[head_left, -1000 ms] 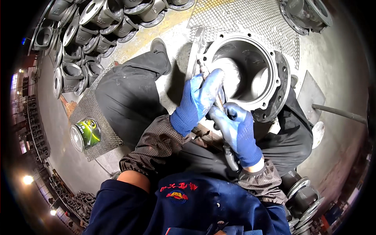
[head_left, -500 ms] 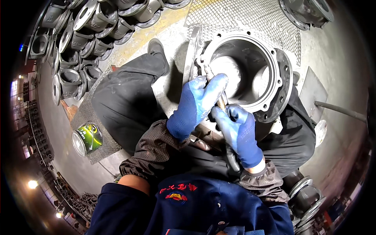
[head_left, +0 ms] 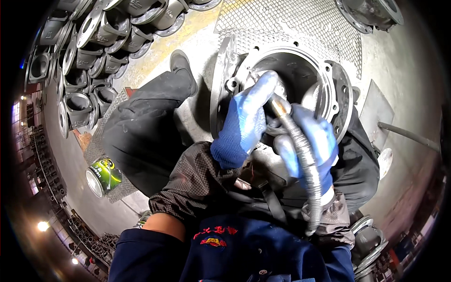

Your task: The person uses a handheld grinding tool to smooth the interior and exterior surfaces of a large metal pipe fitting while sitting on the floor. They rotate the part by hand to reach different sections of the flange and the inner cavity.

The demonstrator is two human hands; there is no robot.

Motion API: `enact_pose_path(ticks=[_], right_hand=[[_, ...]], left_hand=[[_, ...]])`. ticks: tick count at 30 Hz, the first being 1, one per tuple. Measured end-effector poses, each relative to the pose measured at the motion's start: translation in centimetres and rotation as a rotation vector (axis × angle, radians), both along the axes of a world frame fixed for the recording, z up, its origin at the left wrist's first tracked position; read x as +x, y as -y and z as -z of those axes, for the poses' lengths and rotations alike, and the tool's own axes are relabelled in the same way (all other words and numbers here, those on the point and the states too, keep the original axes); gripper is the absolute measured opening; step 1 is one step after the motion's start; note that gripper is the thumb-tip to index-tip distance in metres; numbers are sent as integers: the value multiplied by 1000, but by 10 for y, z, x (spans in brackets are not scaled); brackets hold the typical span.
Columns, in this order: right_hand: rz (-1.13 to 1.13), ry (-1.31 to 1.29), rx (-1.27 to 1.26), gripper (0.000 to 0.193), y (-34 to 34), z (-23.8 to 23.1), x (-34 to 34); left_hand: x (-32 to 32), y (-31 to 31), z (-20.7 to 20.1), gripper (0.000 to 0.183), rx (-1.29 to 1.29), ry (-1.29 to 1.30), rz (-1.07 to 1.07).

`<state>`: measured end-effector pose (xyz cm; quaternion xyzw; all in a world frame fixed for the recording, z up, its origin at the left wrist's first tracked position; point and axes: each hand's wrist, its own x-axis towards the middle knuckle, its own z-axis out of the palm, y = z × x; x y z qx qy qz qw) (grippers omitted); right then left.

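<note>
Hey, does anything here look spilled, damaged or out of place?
Nothing clearly stands out. The green can rests with no visible spill around it, the silvery hose curves without an obvious kink, and the flanged casting shows no evident crack.

We count 2 gloved hands [head_left: 245, 115], 1 silver-wrapped tool [head_left: 305, 157], 1 flanged casting [head_left: 297, 66] nr. them, 1 green can [head_left: 107, 174]; stacked castings [head_left: 77, 104], over 10.

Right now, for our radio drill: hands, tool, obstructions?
Left hand closed on tool. Right hand behind its ribbed hose. Flanged casting beyond; hands partly hide its rim.
</note>
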<state>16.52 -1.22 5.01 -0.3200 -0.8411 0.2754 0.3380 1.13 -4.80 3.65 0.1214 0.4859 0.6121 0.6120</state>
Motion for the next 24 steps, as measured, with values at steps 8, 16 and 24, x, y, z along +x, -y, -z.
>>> enact_pose_path(ticks=[8,16,24], right_hand=[[139,-51,-576,23,-65,-59,-28],[-44,198,-451,17,-103,-62,-61],[-9,210,-457,19,-110,-45,-71]], left_hand=[[12,-16,37,35,205,393,-230],[18,-5,71,22,217,368,-212],[14,-8,44,19,110,-142,-46]])
